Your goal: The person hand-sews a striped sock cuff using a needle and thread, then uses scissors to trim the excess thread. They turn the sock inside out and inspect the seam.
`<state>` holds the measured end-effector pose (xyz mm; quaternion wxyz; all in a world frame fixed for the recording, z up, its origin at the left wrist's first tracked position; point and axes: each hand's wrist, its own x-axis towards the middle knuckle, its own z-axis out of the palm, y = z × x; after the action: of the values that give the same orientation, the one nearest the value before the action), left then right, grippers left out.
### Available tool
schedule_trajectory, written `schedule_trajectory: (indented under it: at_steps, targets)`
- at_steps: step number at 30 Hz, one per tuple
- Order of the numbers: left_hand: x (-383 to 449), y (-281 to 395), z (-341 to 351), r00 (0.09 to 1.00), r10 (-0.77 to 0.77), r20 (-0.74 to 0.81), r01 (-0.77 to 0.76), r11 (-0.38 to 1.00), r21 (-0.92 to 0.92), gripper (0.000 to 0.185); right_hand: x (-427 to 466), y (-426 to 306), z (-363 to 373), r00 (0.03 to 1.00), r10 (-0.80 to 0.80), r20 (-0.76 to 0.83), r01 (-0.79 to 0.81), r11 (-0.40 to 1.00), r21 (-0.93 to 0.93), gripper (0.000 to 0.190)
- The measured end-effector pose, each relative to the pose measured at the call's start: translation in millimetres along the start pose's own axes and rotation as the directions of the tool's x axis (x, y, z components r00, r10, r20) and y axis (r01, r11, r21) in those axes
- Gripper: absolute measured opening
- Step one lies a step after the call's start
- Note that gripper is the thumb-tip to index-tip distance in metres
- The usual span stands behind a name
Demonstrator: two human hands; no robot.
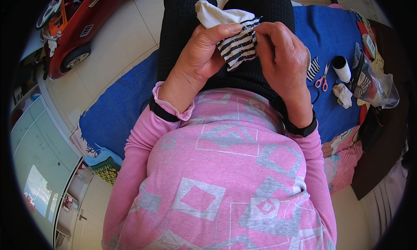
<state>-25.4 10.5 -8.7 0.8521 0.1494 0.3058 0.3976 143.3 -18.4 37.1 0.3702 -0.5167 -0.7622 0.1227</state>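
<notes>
My left hand (pixel 203 51) holds a piece of cloth made of black-and-white striped fabric (pixel 237 48) joined to plain white fabric (pixel 221 15), its thumb lying along the seam. My right hand (pixel 283 51) is at the cloth's right edge, thumb and index finger pinched close to the stripes. Whatever is between those fingertips is too small to make out. Light stitches or threads show across the stripes. Both hands are above my lap, over dark trousers.
On the blue cloth (pixel 338 116) at right lie scissors with pink handles (pixel 322 82), a striped scrap (pixel 313 68), a white spool or roll (pixel 341 69), a crumpled white cloth (pixel 342 95) and a clear plastic bag (pixel 387 90). A red toy car (pixel 81 28) stands on the tiled floor at upper left.
</notes>
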Motion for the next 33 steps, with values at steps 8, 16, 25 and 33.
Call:
schedule_trajectory:
  at_steps: [8,16,25,33]
  targets:
    - [1.4,-2.3,-0.2,0.999,0.021,-0.025,-0.021,1.0,-0.001,0.039,-1.8,-3.2,3.9,0.998,-0.058,-0.012,0.056,0.99,-0.13,0.016]
    - [3.6,-3.8,-2.8,0.998,0.051,-0.035,-0.051,0.999,0.002,0.036,-1.8,-7.1,9.9,0.995,-0.104,-0.009,0.099,0.967,-0.233,0.017]
    - [1.7,-2.1,-0.1,0.998,0.067,-0.009,-0.068,0.998,-0.02,0.036,-0.2,-9.5,12.0,0.987,-0.152,0.041,0.157,0.927,-0.34,0.017]
    - [-0.9,-0.5,-0.2,0.995,0.101,0.013,-0.102,0.993,0.056,0.036,0.4,-9.4,11.6,0.986,-0.161,0.048,0.168,0.924,-0.344,0.021]
